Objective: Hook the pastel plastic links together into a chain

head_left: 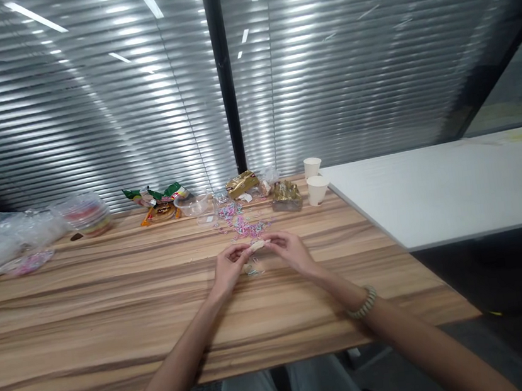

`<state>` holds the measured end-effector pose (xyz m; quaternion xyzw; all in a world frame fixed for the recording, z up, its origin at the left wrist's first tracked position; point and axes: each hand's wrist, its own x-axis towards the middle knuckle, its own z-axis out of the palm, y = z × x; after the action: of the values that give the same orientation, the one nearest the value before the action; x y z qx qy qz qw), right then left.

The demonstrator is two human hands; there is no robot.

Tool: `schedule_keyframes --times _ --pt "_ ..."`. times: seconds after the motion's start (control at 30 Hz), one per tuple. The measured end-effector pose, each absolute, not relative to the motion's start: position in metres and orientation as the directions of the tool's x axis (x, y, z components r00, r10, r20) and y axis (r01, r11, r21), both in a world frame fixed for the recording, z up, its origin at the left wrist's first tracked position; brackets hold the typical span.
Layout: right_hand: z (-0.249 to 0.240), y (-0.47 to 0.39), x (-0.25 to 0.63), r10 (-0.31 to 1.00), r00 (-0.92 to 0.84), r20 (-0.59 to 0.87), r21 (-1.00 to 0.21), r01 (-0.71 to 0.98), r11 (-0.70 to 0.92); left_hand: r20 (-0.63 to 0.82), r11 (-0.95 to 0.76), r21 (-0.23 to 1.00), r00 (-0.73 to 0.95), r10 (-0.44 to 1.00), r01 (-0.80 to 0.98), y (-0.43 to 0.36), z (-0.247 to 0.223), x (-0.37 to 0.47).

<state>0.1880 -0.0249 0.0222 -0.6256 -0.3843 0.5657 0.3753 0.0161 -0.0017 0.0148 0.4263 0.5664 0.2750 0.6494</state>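
Inward from the front edge of the desk [115, 327], a small pale piece [257, 245] is clamped by the left hand [227, 269] and right hand [294, 253], one grip at each end; probably light and fragile, it is best pinched gently there.

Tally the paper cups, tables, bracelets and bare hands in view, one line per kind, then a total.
Paper cups: 2 (rear cup, front cup)
Tables: 2 (wooden table, white table)
Bracelet: 1
Hands: 2 (left hand, right hand)
Total: 7
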Motion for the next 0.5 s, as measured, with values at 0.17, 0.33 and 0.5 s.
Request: schedule_keyframes --times 0.17,0.33,0.5 --pt "0.0217 -0.0249 0.1880 0.908 0.059 -0.415 -0.907 0.056 -0.418 -0.507 0.489 0.862 0.215 0.835 0.134 -0.0026 0.0128 0.0158" --pt "0.0220 -0.0247 0.1878 0.909 0.045 -0.414 -0.907 0.066 -0.417 -0.519 0.503 0.855 0.214 0.828 0.128 -0.0033 0.0106 0.0163" --pt "0.0222 -0.0249 0.1877 0.911 0.040 -0.410 -0.908 0.077 -0.412 -0.522 0.504 0.853 0.212 0.826 0.136 -0.0031 0.0122 0.0169"
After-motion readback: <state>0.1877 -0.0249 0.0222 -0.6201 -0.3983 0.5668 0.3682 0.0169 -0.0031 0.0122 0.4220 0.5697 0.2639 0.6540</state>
